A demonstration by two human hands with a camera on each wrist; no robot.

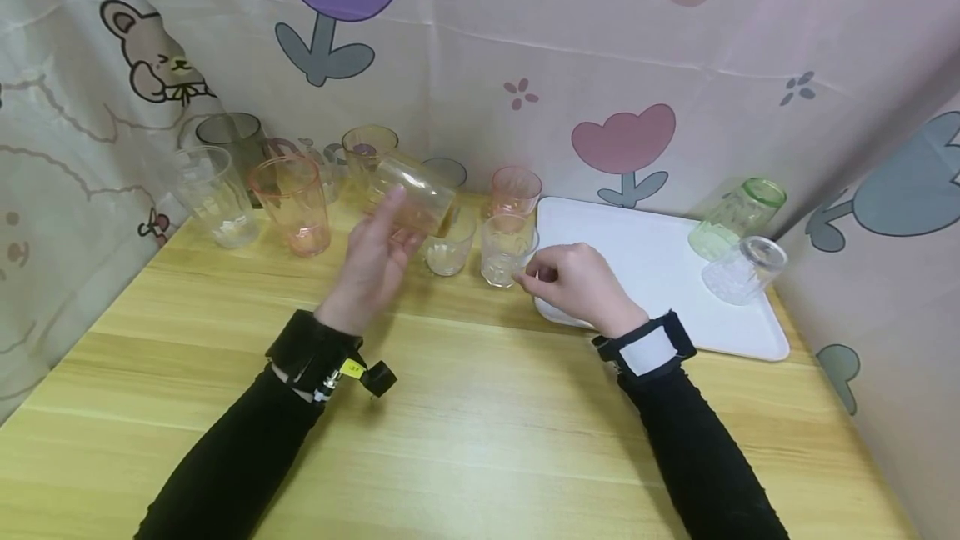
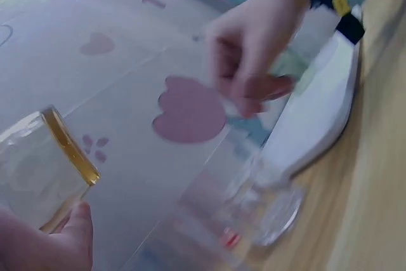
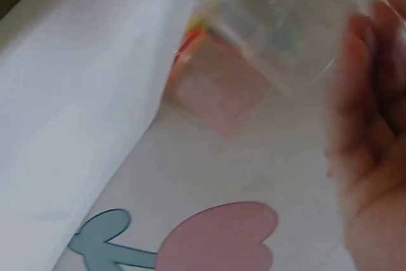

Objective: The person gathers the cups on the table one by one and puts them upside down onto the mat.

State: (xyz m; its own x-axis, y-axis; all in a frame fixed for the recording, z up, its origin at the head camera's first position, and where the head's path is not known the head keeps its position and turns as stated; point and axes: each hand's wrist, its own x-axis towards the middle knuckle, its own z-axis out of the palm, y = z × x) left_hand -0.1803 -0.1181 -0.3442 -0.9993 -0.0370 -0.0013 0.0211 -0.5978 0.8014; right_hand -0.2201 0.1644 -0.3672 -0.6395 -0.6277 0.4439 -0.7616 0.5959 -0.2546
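My left hand (image 1: 371, 261) grips an amber glass (image 1: 415, 192), holding it tilted on its side above the other glasses. In the left wrist view that amber glass (image 2: 44, 157) shows a thick golden edge by the thumb. My right hand (image 1: 581, 283) hovers with loosely curled fingers, nothing visible in them. Its fingertips are right by a clear glass (image 1: 504, 252) at the tray's left edge; in the left wrist view the hand (image 2: 254, 49) is above that glass. Another clear glass (image 1: 448, 252) stands just below the amber one, partly overlapped by it.
A white tray (image 1: 622, 248) at right carries a green glass (image 1: 738, 219) and a clear glass (image 1: 742, 271). A pink glass (image 1: 516, 188) stands behind the middle. At left are an orange glass (image 1: 294, 207), a clear glass (image 1: 217, 198) and a grey glass (image 1: 234, 140). A printed curtain (image 1: 465, 48) hangs behind.
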